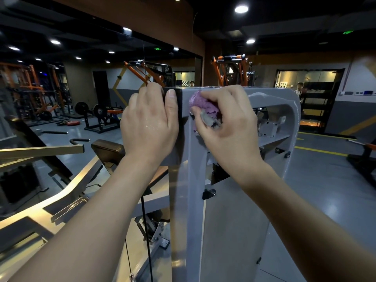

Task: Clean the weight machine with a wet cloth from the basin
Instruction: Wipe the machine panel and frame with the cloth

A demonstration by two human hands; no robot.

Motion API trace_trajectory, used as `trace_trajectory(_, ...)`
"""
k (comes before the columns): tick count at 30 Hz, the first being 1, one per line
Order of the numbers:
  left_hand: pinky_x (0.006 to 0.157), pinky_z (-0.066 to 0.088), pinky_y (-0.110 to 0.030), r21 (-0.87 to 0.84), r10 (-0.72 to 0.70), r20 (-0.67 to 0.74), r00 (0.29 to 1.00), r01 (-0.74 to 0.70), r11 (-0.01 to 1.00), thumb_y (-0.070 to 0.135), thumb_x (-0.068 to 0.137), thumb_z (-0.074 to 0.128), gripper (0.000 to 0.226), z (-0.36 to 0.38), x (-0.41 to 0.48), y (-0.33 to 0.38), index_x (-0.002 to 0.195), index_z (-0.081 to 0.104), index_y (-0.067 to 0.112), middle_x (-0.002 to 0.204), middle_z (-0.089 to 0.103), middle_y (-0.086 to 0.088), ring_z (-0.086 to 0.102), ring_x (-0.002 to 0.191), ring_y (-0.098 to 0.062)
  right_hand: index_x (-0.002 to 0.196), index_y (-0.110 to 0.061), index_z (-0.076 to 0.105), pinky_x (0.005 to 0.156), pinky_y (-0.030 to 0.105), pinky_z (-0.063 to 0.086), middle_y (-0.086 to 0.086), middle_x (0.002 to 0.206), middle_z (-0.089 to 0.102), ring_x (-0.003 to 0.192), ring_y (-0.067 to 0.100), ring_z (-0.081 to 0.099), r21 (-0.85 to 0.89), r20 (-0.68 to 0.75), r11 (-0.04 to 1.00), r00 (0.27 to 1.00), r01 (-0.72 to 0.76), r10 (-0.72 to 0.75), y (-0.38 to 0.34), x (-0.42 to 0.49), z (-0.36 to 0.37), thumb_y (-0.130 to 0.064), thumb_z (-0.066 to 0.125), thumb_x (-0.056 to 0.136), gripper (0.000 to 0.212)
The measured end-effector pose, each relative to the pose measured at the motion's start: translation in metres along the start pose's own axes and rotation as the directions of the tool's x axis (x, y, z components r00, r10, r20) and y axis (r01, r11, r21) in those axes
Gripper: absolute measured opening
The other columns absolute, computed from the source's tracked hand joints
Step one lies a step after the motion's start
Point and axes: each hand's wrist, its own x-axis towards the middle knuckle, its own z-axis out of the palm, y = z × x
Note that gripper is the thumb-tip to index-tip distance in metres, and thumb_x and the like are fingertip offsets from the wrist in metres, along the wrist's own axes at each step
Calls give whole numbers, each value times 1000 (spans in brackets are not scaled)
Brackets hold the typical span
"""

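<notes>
The grey weight machine frame [223,220] stands upright in front of me, its top edge level with my hands. My right hand [230,123] grips a bunched purple and grey cloth [203,107] and presses it against the upper left corner of the grey frame. My left hand [149,121] looks wet and holds the dark top corner of the machine, fingers over the top and thumb on the near face. A wet sheen shows on the frame's top right curve [284,98]. No basin is in view.
A black cable [146,231] runs down beside the frame. A padded seat [107,149] and gold metal arms [50,149] lie at the left. Orange racks, benches and plates stand against a mirror at far left. Grey floor with yellow lines [321,151] spreads right; people stand far back.
</notes>
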Motion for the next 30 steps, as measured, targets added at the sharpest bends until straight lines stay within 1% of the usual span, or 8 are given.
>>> trace_trajectory(6, 64, 32, -36, -1, 8, -11, 1000, -8, 1000, 43, 111, 29, 39, 1, 0, 0, 103, 52, 12, 90, 47, 1, 47, 81, -19, 113, -4, 70, 83, 34, 52, 11, 108, 58, 98, 24, 58, 24, 9, 999, 999, 46, -47, -3, 1, 10, -8, 72, 92, 21)
trace_trajectory(12, 66, 29, -34, 4, 3, -16, 1000, -3, 1000, 43, 110, 29, 39, 3, -1, 0, 103, 52, 12, 90, 44, 3, 43, 80, -16, 105, -7, 69, 81, 36, 54, 6, 108, 56, 97, 26, 58, 28, 56, 999, 998, 37, -39, 2, 5, 10, -6, 72, 90, 15)
trace_trajectory(15, 65, 30, -34, 0, -7, -15, 1000, 7, 1000, 42, 110, 29, 37, 2, 0, 1, 102, 50, 13, 90, 45, 3, 44, 80, -16, 102, -11, 68, 81, 36, 55, -4, 109, 50, 98, 23, 58, -13, 26, 998, 998, -54, 54, 16, 6, 4, -10, 70, 93, 9)
trace_trajectory(17, 64, 32, -35, 12, -5, -22, 1000, 5, 1000, 41, 110, 30, 37, 2, 0, 1, 102, 51, 12, 90, 45, 3, 45, 79, -17, 102, -10, 68, 82, 36, 55, -2, 109, 52, 98, 22, 58, -27, 5, 996, 997, -83, 83, 15, 6, 4, -10, 69, 94, 8)
trace_trajectory(22, 65, 33, -37, 6, -7, -9, 1000, 7, 1000, 41, 110, 30, 38, 2, 0, 0, 103, 52, 12, 90, 45, 2, 47, 81, -20, 102, -5, 68, 85, 33, 51, 7, 107, 58, 98, 24, 57, 10, 58, 996, 994, 90, -91, -5, 4, 16, -6, 70, 91, 11)
trace_trajectory(26, 66, 34, -36, -9, 1, -1, 1000, -1, 1000, 40, 110, 31, 36, 0, -2, 1, 104, 52, 12, 91, 52, 0, 49, 82, -20, 103, -9, 67, 83, 33, 54, -4, 110, 49, 98, 23, 58, -27, -2, 998, 998, -64, 64, 12, 6, 5, -9, 68, 94, 9)
trace_trajectory(28, 66, 34, -36, 0, -7, 3, 1000, 7, 1000, 41, 110, 31, 35, -1, -1, 1, 103, 51, 13, 91, 50, 1, 49, 82, -20, 104, -9, 67, 84, 27, 52, -1, 110, 52, 100, 22, 57, -37, 11, 997, 998, -69, 69, 5, 6, 7, -8, 69, 93, 11)
trace_trajectory(30, 66, 33, -36, -5, -13, 5, 1000, 13, 1000, 41, 110, 31, 35, -1, -1, 1, 102, 50, 14, 90, 47, 3, 48, 81, -20, 103, -8, 67, 87, 17, 45, 4, 110, 54, 103, 17, 53, -53, 74, 999, 997, 13, -9, -2, 5, 11, -6, 69, 91, 13)
